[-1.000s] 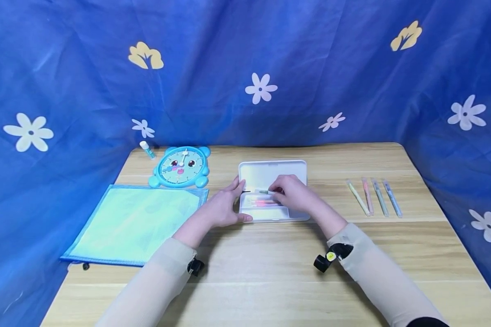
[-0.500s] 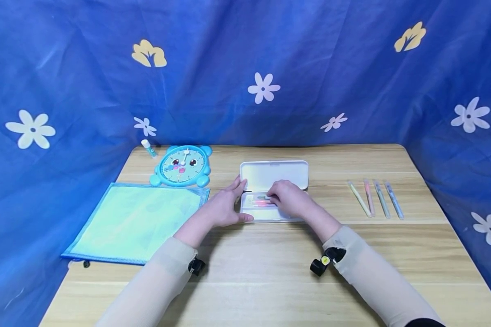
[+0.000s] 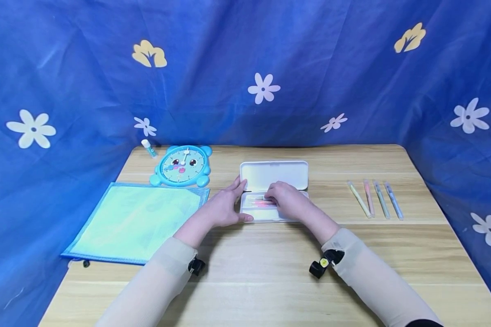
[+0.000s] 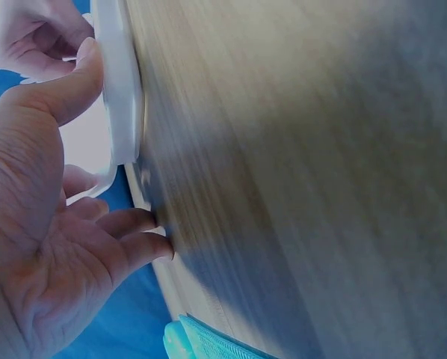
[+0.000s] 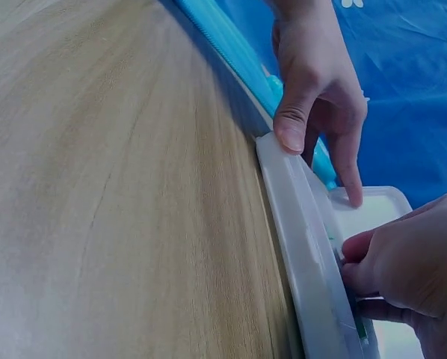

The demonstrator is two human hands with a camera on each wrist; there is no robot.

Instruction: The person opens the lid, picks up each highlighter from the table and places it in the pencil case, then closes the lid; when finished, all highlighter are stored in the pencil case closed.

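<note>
We are holding both sleeved forearms out on the near side of the white case (image 3: 275,171), the left forearm (image 3: 147,284) slanting in from its left and the right forearm (image 3: 380,277) from its right. We are resting our left hand (image 3: 225,207) at the left end of the case, the thumb pressing on its near edge, the other fingers lying along and beside its left side. We are holding our right hand (image 3: 291,201) over its right half, back uppermost, thumb and fingers curling together inside.

Hands (image 3: 225,208) (image 3: 288,200) at open case (image 3: 266,175), 4 pens (image 3: 382,200) on table (image 3: 249,281)
</note>
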